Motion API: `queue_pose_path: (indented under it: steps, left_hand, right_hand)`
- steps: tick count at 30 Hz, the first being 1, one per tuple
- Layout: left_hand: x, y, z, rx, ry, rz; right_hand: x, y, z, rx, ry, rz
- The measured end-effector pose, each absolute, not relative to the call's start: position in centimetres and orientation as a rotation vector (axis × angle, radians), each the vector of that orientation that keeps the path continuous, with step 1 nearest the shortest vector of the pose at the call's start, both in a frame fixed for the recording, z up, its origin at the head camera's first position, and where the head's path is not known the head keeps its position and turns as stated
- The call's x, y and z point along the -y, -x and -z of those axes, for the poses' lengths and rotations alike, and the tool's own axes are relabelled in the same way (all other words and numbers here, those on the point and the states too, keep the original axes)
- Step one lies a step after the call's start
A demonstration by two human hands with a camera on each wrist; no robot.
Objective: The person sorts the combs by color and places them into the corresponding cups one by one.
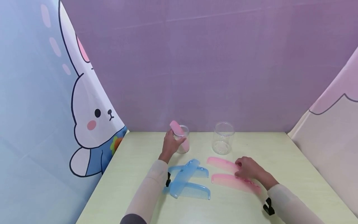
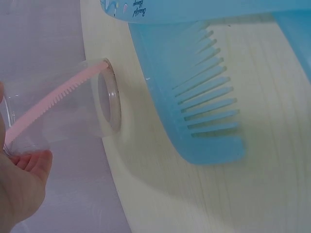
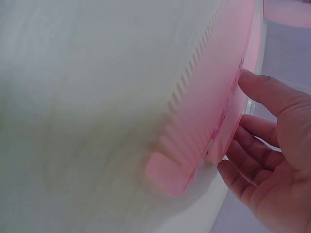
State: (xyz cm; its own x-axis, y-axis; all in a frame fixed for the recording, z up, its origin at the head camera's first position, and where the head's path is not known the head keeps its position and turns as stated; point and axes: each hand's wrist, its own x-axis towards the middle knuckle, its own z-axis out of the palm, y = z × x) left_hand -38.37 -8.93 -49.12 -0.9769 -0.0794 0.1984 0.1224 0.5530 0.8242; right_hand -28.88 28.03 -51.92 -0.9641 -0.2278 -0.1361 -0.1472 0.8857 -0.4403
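My left hand (image 1: 171, 145) grips a clear jar (image 2: 58, 128) near its rim, thumb on one side and fingers on the other. Inside that jar a pink comb (image 2: 58, 94) leans at a slant, its upper end standing out above the rim. My right hand (image 1: 249, 168) is at the right end of the farther pink comb (image 1: 221, 163), thumb on the near side and curled fingers on the far side. Just in front of it lies another pink comb (image 1: 233, 182), whose spine the thumb overlaps in the head view.
Several blue combs (image 1: 184, 177) lie crossed over each other on the pale table (image 1: 279, 149), beside the left forearm. A second clear jar (image 1: 222, 138) stands upright at the back, right of the first. Behind the table hangs a purple cloth (image 1: 195, 62).
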Motion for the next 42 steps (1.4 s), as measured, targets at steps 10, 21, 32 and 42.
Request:
queue_pose_path:
  steps: [10, 21, 32, 42]
  left_hand:
    - [8.9, 38.6, 49.3, 2.594, 0.028, 1.382]
    - [9.0, 38.9, 49.4, 2.583, 0.035, 1.369]
    - [9.0, 38.9, 49.6, 2.582, 0.046, 1.363]
    - [8.9, 38.6, 49.4, 2.593, 0.015, 1.369]
  right_hand:
    - [-28.9, 28.7, 52.2, -2.906, 0.370, 0.576]
    - [-29.3, 28.9, 53.0, -3.011, 0.467, 0.498]
    - [-29.2, 29.0, 52.1, -3.096, 0.543, 0.478]
    - [-28.9, 29.6, 50.8, -3.151, 0.669, 0.542]
